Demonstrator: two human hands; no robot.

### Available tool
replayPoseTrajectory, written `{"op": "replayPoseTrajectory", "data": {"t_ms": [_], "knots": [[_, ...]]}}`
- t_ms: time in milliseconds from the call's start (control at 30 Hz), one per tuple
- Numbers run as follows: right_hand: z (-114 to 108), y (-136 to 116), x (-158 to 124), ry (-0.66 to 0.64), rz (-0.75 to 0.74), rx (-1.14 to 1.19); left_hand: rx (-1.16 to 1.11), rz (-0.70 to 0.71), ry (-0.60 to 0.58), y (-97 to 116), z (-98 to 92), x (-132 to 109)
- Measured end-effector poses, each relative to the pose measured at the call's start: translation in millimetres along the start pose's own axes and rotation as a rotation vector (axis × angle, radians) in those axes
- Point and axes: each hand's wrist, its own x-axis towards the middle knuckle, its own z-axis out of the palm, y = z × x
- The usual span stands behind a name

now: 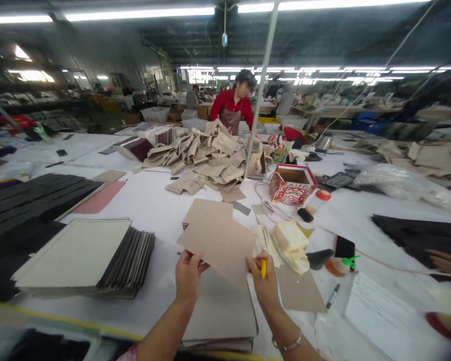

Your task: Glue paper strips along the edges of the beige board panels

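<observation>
A flat beige panel (220, 243) is held tilted between my two hands. My left hand (188, 278) pinches its left edge, thumb on top. At the right edge, my right hand (265, 283) grips the panel with its fingertips and also keeps a small yellow tool (263, 268) in its fingers; the tool's working end is hidden. Below the panel lies a stack of grey sheets (220, 313) near the table's front edge. Just behind, more beige panels (206, 209) are piled, partly covered by the held one.
On the left stands a thick stack of pale, dark-edged panels (75, 253). A heap of folded beige pieces (206, 155) lies farther back, before a person in red (231, 108). Rightward are a cream cloth (291, 243), a patterned box (291, 188), a pen (332, 296) and another person's hand (447, 261).
</observation>
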Motion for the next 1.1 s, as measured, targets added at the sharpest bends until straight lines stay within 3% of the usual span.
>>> {"op": "replayPoseTrajectory", "data": {"t_ms": [133, 233, 333, 433, 533, 700, 1100], "knots": [[-43.0, 22.5, -17.6, -0.101, -0.043, -0.264, 0.085, -0.162, -0.037, -27.1, -42.4, -24.4], [-64.2, 45.5, -28.8, -0.187, -0.066, -0.464, 0.307, -0.276, -0.047, -53.3, -78.5, -41.3], [-63.3, 66.5, -35.6, -0.228, -0.046, -0.592, 0.652, -0.18, -0.082, -73.2, -105.2, -49.6], [-47.4, 80.4, -35.0, -0.256, -0.026, -0.68, 0.916, -0.017, -0.1, -81.7, -121.2, -46.5], [-33.8, 89.9, -29.3, -0.291, -0.041, -0.719, 1.023, -0.016, -0.132, -87.6, -132.1, -40.5], [-30.0, 103.0, -22.4, -0.331, -0.058, -0.762, 0.982, -0.113, -0.113, -103.5, -142.9, -37.7], [-23.9, 105.1, -18.6, -0.385, -0.001, -0.786, 0.866, -0.202, -0.104, -107.7, -143.2, -30.8]]}}
